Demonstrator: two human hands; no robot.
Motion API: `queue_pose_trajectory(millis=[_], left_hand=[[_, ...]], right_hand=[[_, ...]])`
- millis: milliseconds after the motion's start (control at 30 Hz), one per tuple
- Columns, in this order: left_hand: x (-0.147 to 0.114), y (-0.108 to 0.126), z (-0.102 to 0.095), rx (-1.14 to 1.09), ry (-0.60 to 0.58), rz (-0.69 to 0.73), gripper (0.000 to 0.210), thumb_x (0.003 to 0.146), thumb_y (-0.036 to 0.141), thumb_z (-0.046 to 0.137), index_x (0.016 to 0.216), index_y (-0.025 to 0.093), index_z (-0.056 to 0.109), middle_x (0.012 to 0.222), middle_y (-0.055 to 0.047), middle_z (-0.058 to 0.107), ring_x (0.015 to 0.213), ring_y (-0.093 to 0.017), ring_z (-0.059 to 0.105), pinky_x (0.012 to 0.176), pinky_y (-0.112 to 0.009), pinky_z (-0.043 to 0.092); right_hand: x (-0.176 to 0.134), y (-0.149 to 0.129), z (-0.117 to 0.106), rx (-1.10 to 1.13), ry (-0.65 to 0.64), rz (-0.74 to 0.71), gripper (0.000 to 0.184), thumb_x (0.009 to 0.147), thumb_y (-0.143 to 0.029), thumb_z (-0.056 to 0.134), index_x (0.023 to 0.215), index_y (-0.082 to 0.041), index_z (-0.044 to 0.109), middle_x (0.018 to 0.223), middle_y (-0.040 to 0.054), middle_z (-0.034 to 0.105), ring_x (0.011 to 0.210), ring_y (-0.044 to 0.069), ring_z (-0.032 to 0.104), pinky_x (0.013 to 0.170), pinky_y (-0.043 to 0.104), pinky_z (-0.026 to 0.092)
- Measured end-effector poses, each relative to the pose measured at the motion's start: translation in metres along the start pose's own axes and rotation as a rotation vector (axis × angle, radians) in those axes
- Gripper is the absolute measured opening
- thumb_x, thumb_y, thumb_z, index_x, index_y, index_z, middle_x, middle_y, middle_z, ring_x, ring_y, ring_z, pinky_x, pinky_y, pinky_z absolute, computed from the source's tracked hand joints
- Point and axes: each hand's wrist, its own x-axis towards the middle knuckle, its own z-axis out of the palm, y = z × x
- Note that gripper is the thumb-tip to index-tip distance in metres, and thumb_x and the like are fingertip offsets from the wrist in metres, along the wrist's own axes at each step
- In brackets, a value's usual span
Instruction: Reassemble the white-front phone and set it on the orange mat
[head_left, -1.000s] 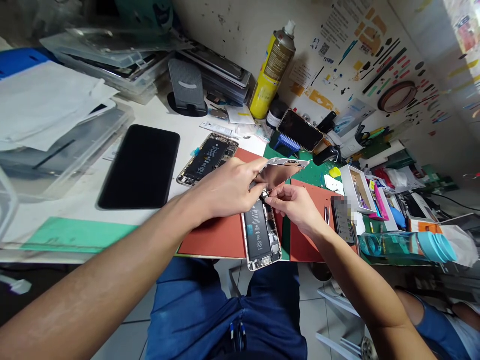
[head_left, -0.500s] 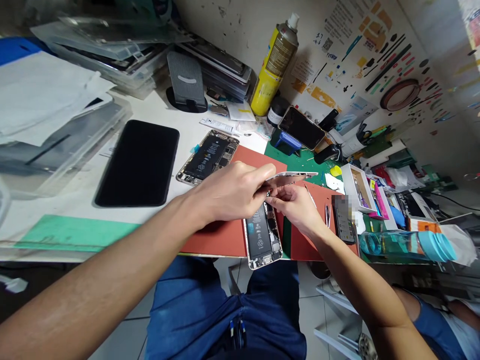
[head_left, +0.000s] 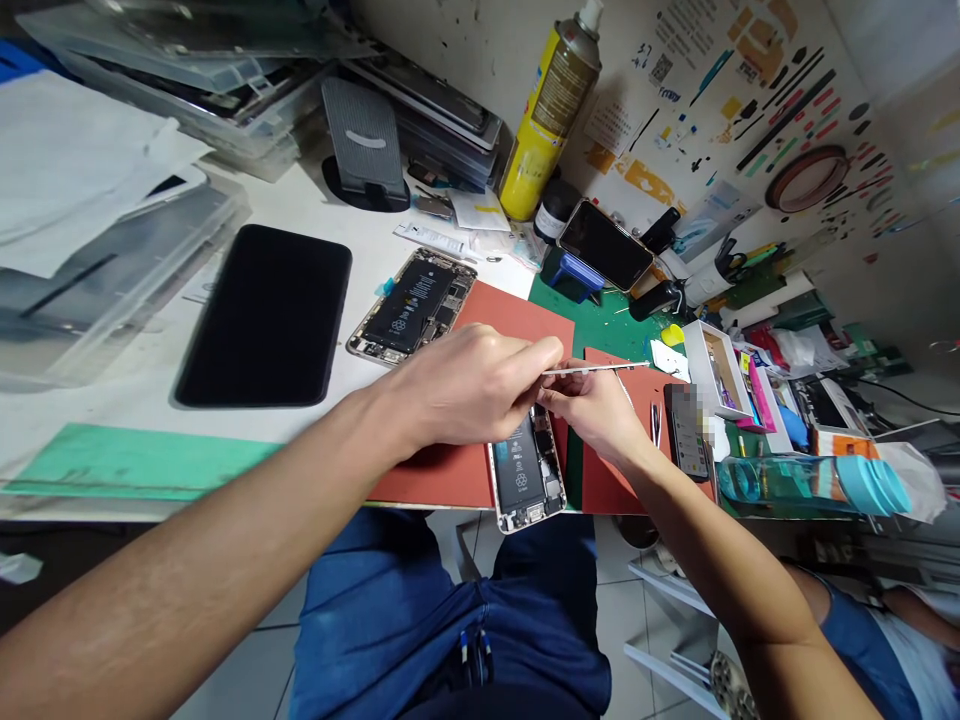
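Observation:
An opened phone [head_left: 520,470] lies battery side up at the front edge of the work mat, its lower end reaching past the table edge. My left hand [head_left: 480,385] grips a thin phone screen [head_left: 600,370] above the phone's top end, now seen almost edge-on. Beneath that screen, my right hand [head_left: 589,405] has its fingers bent and pinched together at the top of the phone. What lies between those fingertips is hidden. A second opened phone [head_left: 412,305] rests beyond my left hand, its battery and boards bare.
A black tablet [head_left: 266,315] lies at left, behind a green strip [head_left: 135,460]. Tweezers [head_left: 655,424] and a lit phone [head_left: 686,430] are right of my hands, with a blue bottle [head_left: 810,483] beyond. A yellow spray can [head_left: 547,115] stands at the back.
The phone screen in my left hand has tipped from showing its face to nearly edge-on. My right fingers stay at the phone's top end. The whole view has shifted slightly.

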Motion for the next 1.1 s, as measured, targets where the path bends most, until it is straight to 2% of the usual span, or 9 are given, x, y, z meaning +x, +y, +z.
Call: queue_pose_trajectory(millis=[133, 233, 567, 767, 1100], left_hand=[[-0.0001, -0.0007, 0.0002, 0.017, 0.004, -0.012, 0.012, 0.092, 0.011, 0.048, 0.089, 0.021, 0.055, 0.063, -0.001, 0.062, 0.053, -0.021, 0.061, 0.052, -0.034, 0.04], [0.0, -0.0011, -0.0001, 0.018, 0.009, -0.014, 0.012, 0.092, 0.011, 0.049, 0.088, 0.022, 0.054, 0.062, -0.001, 0.06, 0.052, -0.021, 0.06, 0.052, -0.033, 0.04], [0.0015, 0.0, -0.0007, 0.003, 0.027, 0.001, 0.013, 0.092, 0.011, 0.049, 0.087, 0.023, 0.053, 0.062, 0.0, 0.061, 0.051, -0.02, 0.058, 0.05, -0.034, 0.038], [0.0006, -0.001, -0.0017, 0.005, 0.033, -0.006, 0.013, 0.093, 0.012, 0.049, 0.087, 0.022, 0.054, 0.062, 0.0, 0.061, 0.051, -0.02, 0.058, 0.049, -0.035, 0.037], [0.0024, 0.0003, -0.0025, 0.002, 0.026, -0.022, 0.012, 0.092, 0.011, 0.05, 0.089, 0.022, 0.055, 0.062, 0.0, 0.063, 0.051, -0.02, 0.059, 0.049, -0.035, 0.036]], right_hand=[[0.0003, -0.0058, -0.0033, 0.114, -0.054, 0.001, 0.035, 0.074, -0.049, 0.082, 0.072, -0.021, 0.061, 0.068, -0.0027, 0.057, 0.064, 0.014, 0.048, 0.064, 0.031, 0.038], [0.0004, -0.008, -0.0048, 0.121, -0.071, 0.002, 0.037, 0.075, -0.05, 0.083, 0.07, -0.02, 0.061, 0.066, -0.0035, 0.055, 0.062, 0.013, 0.047, 0.063, 0.031, 0.037], [0.0031, -0.0088, -0.0052, 0.061, -0.063, 0.021, 0.036, 0.072, -0.049, 0.083, 0.072, -0.021, 0.061, 0.065, -0.0036, 0.056, 0.061, 0.014, 0.049, 0.062, 0.031, 0.038], [0.0035, -0.0086, -0.0053, -0.013, -0.08, -0.01, 0.025, 0.076, -0.043, 0.075, 0.072, -0.021, 0.062, 0.066, -0.0021, 0.06, 0.063, 0.015, 0.054, 0.062, 0.031, 0.041], [0.003, -0.0096, -0.0071, 0.121, -0.103, 0.036, 0.03, 0.073, -0.042, 0.082, 0.066, -0.021, 0.062, 0.062, -0.0018, 0.06, 0.057, 0.014, 0.055, 0.061, 0.031, 0.046]])
